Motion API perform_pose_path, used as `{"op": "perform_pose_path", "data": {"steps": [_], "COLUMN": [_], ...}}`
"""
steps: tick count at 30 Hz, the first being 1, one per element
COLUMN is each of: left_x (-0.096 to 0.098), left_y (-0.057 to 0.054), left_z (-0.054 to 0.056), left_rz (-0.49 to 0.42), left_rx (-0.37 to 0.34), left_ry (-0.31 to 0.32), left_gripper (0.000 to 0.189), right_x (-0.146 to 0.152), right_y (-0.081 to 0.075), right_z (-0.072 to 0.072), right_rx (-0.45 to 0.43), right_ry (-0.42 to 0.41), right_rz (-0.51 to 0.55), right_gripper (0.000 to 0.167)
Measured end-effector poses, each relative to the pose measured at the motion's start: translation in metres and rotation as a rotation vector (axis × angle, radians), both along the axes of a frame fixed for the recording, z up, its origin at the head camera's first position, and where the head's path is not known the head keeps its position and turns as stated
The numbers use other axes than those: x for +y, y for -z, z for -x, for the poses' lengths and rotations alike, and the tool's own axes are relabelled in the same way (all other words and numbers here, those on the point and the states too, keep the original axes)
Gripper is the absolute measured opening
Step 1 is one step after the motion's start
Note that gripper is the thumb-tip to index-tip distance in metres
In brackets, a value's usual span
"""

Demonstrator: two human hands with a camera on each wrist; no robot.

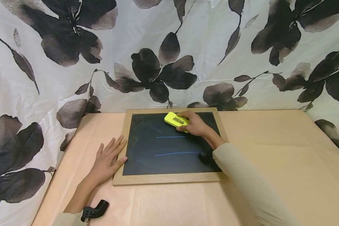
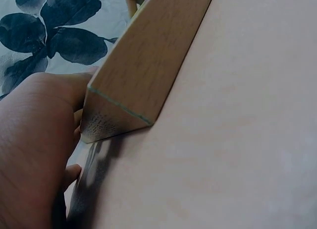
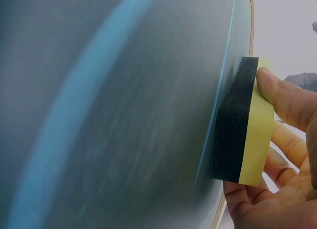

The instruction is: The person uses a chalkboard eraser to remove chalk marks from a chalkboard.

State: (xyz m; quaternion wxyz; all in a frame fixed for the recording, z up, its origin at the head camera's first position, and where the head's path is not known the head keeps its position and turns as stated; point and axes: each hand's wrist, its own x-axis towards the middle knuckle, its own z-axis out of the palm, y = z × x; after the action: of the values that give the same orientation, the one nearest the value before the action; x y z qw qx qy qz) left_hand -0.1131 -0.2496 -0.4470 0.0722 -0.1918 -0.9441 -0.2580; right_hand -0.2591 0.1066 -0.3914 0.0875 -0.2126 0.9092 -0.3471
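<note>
we see the r hand (image 1: 196, 124) pinching a yellow eraser (image 1: 173, 118), thumb on the near side, fingers round the far side; grip narrow, abt as wide as the eraser. r wrist view shows its black felt facing the chalkboard (image 1: 147, 125); we can't tell if it's pressed flat. eraser's nr the board's far edge, just r of the middle. l hand (image 1: 108, 161) is spread wide, fingers fairly straight, fingertips & thumb on the wooden frame (image 1: 169, 179) at its l edge, w/ the nr-left corner just beside.

further out we've 2 blue lines (image 1: 169, 154) running l to r on the board, nearer its near edge than the eraser. board lies by the worktop's (image 1: 285, 141) far edge, l of centre. black wrist device (image 1: 94, 211) sits at the l cuff, nr the worktop's near edge. floral cloth (image 1: 214, 62) hangs behind the far edge.
</note>
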Motion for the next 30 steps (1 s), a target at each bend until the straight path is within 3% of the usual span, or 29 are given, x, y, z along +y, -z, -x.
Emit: {"op": "perform_pose_path", "data": {"steps": [21, 30], "left_x": [0.003, 0.002], "left_y": [-0.002, -0.003], "left_z": [0.001, 0.000], "left_rz": [0.009, 0.018], "left_rx": [0.019, 0.004], "left_ry": [-0.002, -0.014], "left_gripper": [0.063, 0.063], "right_x": [-0.070, -0.089], "right_y": [0.000, -0.006], "right_z": [-0.005, -0.009], "right_rx": [0.028, 0.022], "right_ry": [-0.100, -0.155], "right_rz": [-0.009, -0.071], "right_gripper": [0.060, 0.059]}}
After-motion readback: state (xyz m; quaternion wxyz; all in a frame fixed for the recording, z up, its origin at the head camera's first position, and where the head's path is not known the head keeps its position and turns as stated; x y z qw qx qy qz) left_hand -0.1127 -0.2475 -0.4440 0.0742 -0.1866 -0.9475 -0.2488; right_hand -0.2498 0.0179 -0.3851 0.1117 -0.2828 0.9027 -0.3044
